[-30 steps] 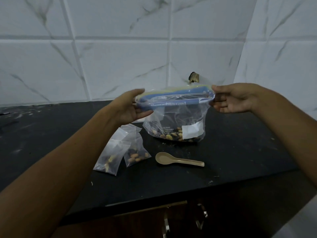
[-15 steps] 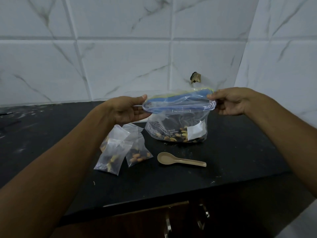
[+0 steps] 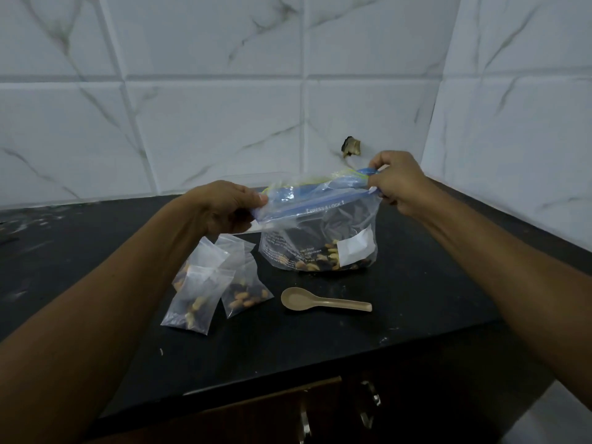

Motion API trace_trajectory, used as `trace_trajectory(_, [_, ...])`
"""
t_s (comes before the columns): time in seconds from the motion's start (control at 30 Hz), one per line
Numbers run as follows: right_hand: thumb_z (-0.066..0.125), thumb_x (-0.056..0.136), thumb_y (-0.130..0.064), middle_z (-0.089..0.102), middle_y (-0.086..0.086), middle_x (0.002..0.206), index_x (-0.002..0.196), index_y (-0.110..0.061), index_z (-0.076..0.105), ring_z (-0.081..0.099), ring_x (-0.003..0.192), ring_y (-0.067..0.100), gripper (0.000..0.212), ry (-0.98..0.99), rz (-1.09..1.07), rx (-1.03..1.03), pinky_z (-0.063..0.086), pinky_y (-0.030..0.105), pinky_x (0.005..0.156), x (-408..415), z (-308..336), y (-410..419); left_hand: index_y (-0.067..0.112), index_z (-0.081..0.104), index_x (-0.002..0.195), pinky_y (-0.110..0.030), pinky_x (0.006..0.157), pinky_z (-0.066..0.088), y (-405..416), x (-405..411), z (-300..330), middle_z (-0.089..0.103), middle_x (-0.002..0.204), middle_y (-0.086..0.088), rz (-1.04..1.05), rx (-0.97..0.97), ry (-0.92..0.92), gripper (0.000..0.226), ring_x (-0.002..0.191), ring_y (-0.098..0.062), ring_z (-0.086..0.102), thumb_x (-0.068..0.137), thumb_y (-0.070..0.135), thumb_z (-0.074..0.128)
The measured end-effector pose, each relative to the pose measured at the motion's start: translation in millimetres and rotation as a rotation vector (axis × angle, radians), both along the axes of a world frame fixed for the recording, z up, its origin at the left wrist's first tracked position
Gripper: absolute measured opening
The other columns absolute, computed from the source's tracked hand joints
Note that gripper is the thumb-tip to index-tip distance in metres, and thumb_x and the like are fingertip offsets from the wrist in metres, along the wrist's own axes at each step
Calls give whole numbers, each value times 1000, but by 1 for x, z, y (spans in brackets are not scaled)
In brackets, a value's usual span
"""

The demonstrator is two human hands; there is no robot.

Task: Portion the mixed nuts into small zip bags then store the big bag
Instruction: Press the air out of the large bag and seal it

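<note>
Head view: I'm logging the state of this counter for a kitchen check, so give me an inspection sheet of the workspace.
Surface: black countertop, pale smears at its far left, small crumbs near the front edge.
Job's things: big zip bag stands on the counter, few nuts left in the bottom; small zip bags with nuts lie in a cluster to its left.
Clutter: beige spoon lies in front of the big bag, bowl to the left.
Hands: left hand and right hand each pinch an end of the big bag's zip strip.
Cables: nothing seen.
Surroundings: white marble-look tile wall with a chipped hole; dark cabinet with metal handles below.
</note>
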State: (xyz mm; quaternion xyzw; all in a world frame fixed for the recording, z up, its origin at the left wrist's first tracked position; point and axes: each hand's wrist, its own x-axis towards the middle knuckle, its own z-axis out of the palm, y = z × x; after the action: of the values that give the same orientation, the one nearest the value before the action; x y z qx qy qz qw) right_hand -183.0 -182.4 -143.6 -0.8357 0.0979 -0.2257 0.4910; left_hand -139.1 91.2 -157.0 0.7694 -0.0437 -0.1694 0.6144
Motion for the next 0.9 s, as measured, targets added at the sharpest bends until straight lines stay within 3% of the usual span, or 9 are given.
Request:
trace_trajectory(0.13, [54, 80, 2, 57, 7, 84, 89, -11, 61, 52, 76, 28, 17, -52, -205, -622, 37, 29, 63, -4, 3, 5, 3, 58, 73, -22, 46, 55, -2, 2, 6, 52, 70, -12, 124, 153, -102, 18, 60, -18, 50, 91, 2, 62])
trace_trajectory(0.3, [53, 82, 5, 58, 12, 97, 104, -4, 55, 58, 89, 35, 24, -13, -267, -1096, 33, 33, 67, -2, 13, 22, -5, 65, 88, -23, 47, 56, -10, 3, 27, 58, 79, -16, 105, 449, -270, 11, 62, -19, 55, 93, 0, 57])
trace_trajectory(0.4, [56, 82, -1, 62, 15, 101, 111, -1, 61, 60, 92, 33, 30, 183, -130, -837, 41, 28, 70, 10, 28, 14, 1, 62, 86, -25, 51, 56, -5, 4, 34, 54, 71, -10, 82, 395, -150, 9, 58, -15, 51, 92, 6, 59])
trace_trajectory(0.47, [54, 86, 0, 58, 13, 84, 116, 3, 61, 55, 73, 25, 31, 260, 14, -576, 41, 21, 57, 14, 38, 4, 6, 56, 79, -21, 46, 52, 0, 7, 34, 47, 65, -8, 127, 305, -125, 14, 54, -14, 46, 94, 6, 54])
trace_trajectory(0.53, [50, 86, 6, 44, 7, 61, 113, 6, 62, 39, 50, 15, 30, 260, 49, -311, 29, 16, 37, 17, 44, -3, 7, 53, 82, -18, 40, 49, -2, 7, 35, 43, 64, -9, 187, 256, -153, 14, 52, -16, 42, 95, 4, 50])
trace_trajectory(0.63, [51, 80, 8, 37, 4, 52, 93, -12, 60, 30, 34, 8, 26, 180, 11, -64, 16, 11, 34, 21, 48, -10, 5, 57, 86, -18, 36, 47, -8, 7, 36, 46, 63, -11, 241, 226, -225, 13, 44, -16, 46, 95, 1, 49])
trace_trajectory(0.77, [67, 84, -22, 53, -2, 83, 84, -23, 59, 51, 70, 11, 8, 166, 233, 472, 40, 27, 66, 7, 34, -20, 9, 50, 75, -21, 42, 53, 1, 12, 31, 41, 60, -5, 216, -28, -14, 20, 47, -11, 45, 95, 6, 51])
trace_trajectory(0.83, [69, 82, -38, 54, -3, 111, 112, -26, 59, 50, 104, 16, 34, 217, 345, 613, 36, 39, 99, 3, 6, -27, 10, 50, 75, -22, 43, 54, 5, 15, 23, 43, 61, -4, 235, -84, 44, 21, 46, -10, 48, 96, 9, 52])
trace_trajectory(0.9, [80, 70, -42, 52, -5, 127, 130, -26, 50, 42, 120, 18, 69, 291, 424, 530, 20, 47, 111, 5, -28, -23, 11, 52, 77, -22, 43, 53, 5, 17, 18, 46, 64, -4, 246, -111, 70, 20, 52, -11, 49, 97, 13, 53])
